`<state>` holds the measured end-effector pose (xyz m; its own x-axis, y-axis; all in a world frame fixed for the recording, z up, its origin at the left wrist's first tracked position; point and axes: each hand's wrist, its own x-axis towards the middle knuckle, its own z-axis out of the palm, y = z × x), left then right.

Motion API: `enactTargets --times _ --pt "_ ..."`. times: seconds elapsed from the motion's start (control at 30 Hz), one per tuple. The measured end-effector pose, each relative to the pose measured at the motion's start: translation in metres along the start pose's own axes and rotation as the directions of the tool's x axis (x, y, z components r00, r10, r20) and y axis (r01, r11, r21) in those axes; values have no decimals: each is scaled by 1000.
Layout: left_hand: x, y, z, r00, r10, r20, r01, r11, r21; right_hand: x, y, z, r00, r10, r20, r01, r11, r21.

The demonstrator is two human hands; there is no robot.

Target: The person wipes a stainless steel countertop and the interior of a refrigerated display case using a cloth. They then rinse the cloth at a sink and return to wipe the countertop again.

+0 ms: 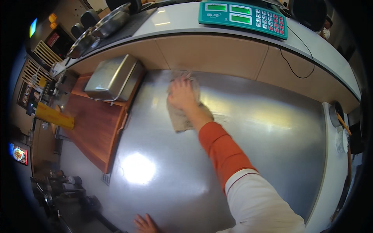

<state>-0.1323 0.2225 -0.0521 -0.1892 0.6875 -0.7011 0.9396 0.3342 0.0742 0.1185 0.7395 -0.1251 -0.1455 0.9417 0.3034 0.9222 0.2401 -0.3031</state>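
Note:
My right hand (181,91), in an orange-cuffed white sleeve, presses palm down on a grey-brown cloth (180,118). The cloth lies bunched on a stainless steel worktop (174,163), close to the tan panel at its back. The hand is slightly blurred and covers part of the cloth. At the bottom edge of the picture, my left hand (145,224) rests on or just above the steel with its fingers apart and nothing visible in it. Only its fingers and part of its back show.
Left of the cloth, a metal box (112,77) stands on a reddish wooden board (93,116), with a yellow cling-film-like roll (54,116) beyond. A teal digital scale (243,19) and metal bowls (112,21) sit on the raised white counter (174,19). A black cable (300,77) hangs down.

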Motion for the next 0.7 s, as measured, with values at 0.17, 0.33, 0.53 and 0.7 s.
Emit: enactTargets --times 0.17,0.33,0.53,0.7 --pt "2 8 -10 995 -74 63 76 997 -30 -65 -101 19 886 -448 123 443 894 66" --pt "42 -42 -28 954 297 -31 -285 936 209 -171 -34 -84 825 -501 261 479 866 148" --pt "135 -145 -147 999 -3 -34 -2 991 -132 -310 121 -140 970 235 -62 -235 847 -477" --pt "173 -184 -127 991 126 46 -114 973 -199 -221 135 -85 918 242 -314 -384 741 -551"
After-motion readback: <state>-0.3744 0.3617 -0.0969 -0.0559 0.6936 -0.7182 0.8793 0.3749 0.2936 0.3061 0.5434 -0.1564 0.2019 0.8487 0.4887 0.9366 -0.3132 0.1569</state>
